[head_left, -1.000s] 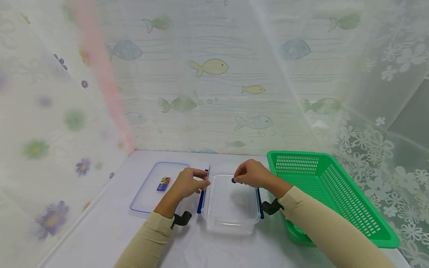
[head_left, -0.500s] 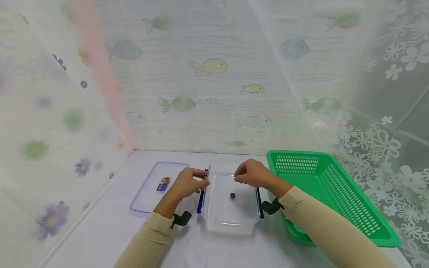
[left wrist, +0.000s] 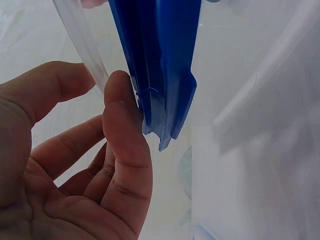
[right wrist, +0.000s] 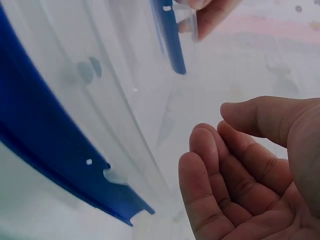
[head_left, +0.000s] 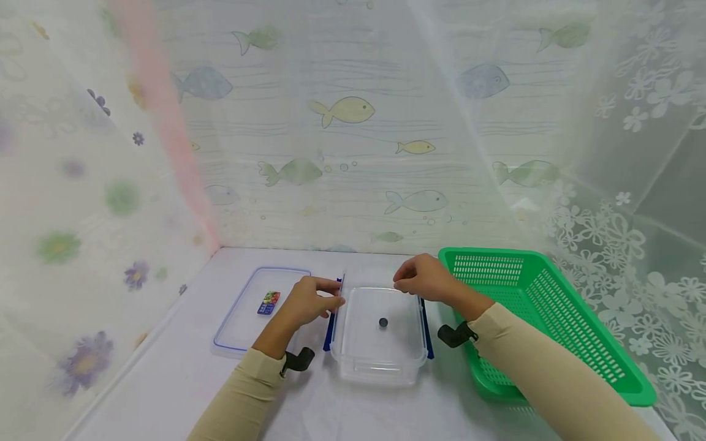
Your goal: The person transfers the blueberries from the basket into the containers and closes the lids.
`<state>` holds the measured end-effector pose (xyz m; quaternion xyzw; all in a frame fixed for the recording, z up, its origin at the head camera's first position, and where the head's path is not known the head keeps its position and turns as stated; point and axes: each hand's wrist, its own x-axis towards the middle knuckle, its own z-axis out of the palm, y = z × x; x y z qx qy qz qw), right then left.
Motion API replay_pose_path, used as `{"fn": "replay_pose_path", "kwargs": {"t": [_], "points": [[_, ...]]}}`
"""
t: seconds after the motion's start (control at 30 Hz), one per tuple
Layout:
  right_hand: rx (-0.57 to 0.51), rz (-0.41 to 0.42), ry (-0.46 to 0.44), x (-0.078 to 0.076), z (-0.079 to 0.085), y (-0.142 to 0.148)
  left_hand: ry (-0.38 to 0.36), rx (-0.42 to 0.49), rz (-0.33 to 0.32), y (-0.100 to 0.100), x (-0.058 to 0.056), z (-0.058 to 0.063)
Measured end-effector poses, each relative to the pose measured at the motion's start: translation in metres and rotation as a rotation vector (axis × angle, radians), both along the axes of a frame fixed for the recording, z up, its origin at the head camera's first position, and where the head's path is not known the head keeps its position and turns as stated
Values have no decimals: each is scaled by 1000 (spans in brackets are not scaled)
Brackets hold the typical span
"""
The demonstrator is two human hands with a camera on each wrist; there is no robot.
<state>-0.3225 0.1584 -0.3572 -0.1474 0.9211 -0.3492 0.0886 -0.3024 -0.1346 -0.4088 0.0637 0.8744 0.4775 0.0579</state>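
Observation:
A clear plastic container (head_left: 380, 367) with blue side clips stands mid-table, without a lid on it. Inside lies a small dark round thing (head_left: 383, 323), blurred through the wall in the right wrist view (right wrist: 95, 67). My left hand (head_left: 312, 300) pinches the container's left edge near the blue clip (left wrist: 160, 75), a clear strip running between thumb and fingers. Above the container's far right corner is my right hand (head_left: 425, 278), apart from the rim. Its fingers are loosely bent, with nothing between them and the thumb in the right wrist view.
Left of the container lies a clear lid (head_left: 234, 324) with a blue rim seal and a small colourful label (head_left: 269, 302). On the right stands a large green perforated basket (head_left: 551, 306). Patterned translucent curtains (head_left: 353, 153) surround the table's back and sides.
The small dark round thing left my right fingers and dropped into the container. My right hand then moved slightly up and to the right. My left hand stayed in place.

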Motion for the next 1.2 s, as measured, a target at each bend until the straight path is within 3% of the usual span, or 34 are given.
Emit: {"fn": "replay_pose_path", "kwargs": {"t": [0.37, 0.63, 1.2], "points": [[-50, -46, 2, -1, 7, 30, 8, 36, -1, 1, 3, -1], [-53, -79, -2, 0, 10, 50, 6, 7, 14, 1, 4, 0], [-62, -129, 5, 7, 3, 93, 3, 32, 7, 3, 7, 0]]}}
